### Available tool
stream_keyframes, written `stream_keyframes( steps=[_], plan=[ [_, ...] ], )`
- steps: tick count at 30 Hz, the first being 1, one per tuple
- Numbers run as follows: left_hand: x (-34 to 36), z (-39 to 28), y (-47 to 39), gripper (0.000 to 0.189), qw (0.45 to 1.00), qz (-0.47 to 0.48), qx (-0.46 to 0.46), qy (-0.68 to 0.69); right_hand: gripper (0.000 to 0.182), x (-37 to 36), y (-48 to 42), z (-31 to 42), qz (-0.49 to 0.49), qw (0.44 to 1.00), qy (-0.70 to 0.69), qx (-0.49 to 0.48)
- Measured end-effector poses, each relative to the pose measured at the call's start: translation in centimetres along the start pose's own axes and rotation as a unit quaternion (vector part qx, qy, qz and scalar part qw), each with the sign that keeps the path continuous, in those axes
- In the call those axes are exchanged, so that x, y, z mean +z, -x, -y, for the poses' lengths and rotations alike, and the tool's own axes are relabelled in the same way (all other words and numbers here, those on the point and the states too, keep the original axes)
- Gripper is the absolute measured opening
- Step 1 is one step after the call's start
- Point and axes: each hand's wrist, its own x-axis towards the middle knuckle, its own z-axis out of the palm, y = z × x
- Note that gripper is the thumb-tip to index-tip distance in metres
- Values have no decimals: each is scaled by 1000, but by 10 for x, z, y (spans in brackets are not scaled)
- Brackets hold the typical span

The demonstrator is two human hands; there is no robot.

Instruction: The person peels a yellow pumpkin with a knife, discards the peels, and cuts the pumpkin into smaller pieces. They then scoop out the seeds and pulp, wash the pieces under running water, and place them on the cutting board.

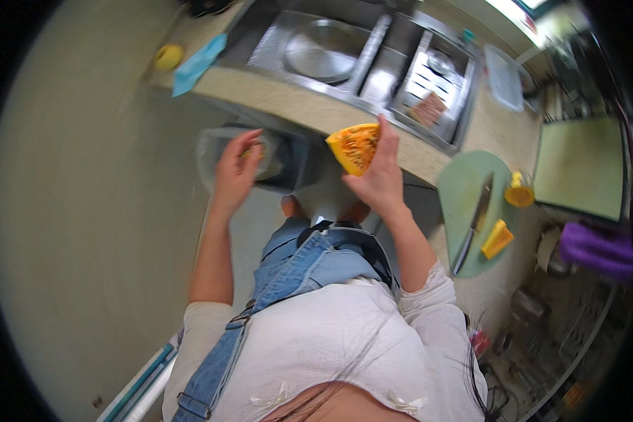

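In my right hand (382, 171) is a wedge of pumpkin (354, 147), its orange seedy inside turned up, gripped along the right side. My left hand (236, 166) hovers over a dark bin (298, 166) lined with a clear plastic bag (207, 153). A small yellow-orange bit shows by the left fingertips; blur leaves unclear whether the fingers hold it or it lies behind them. To the right, a green cutting board (456, 182) bears a knife (479, 216) and a smaller cut pumpkin piece (498, 240).
A steel sink (374, 79) runs along the counter (290, 103), with a round metal pan (322, 50) and a brownish sponge or cloth (429, 108). A glass jar (519, 195) stands beside the board. A blue cloth (198, 66) overhangs the counter edge near a yellow fruit (169, 56).
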Motion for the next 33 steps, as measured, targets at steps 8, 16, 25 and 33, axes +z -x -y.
stream_keyframes(
  steps=[8, 16, 25, 33],
  plan=[
    [-40, 53, 12, 32, 961, -125, -119, 214, 94, 158, -4, 100, 215, 940, -253, 83],
    [-83, 90, 1, 21, 962, -170, 59, -204, 67, 218, -2, 99, 306, 620, -587, 421],
    [-63, 108, -13, 24, 976, -139, 15, -169, 65, 232, -17, 95, 366, 697, -464, 406],
    [-50, 110, -23, 28, 958, -251, -86, -112, 60, 245, -40, 114, 353, 739, -399, 413]
  ],
)
